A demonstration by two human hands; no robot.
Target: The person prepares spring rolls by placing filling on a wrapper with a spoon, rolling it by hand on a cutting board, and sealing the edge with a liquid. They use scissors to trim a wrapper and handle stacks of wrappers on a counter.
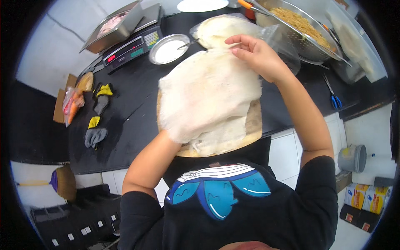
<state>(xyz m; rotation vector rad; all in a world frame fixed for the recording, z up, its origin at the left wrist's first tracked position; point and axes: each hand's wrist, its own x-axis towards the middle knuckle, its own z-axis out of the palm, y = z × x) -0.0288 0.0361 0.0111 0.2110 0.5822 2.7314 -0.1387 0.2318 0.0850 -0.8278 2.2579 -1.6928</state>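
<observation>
A thin, pale, round wrapper sheet lies draped over my left hand, which is hidden beneath it; only the forearm shows at the lower left. My right hand is at the sheet's upper right edge, thumb and fingertips close to it; whether they pinch it is unclear. Under the sheet, more wrappers rest on a wooden board. Beyond it, a stack of pale sheets sits in clear plastic. To its left, a metal bowl holds white paste and a spoon.
A digital scale carries a metal tray of pale pink meat. A metal colander of shredded brown filling stands at the back right. Blue-handled scissors lie at right; work gloves and bagged carrots at left.
</observation>
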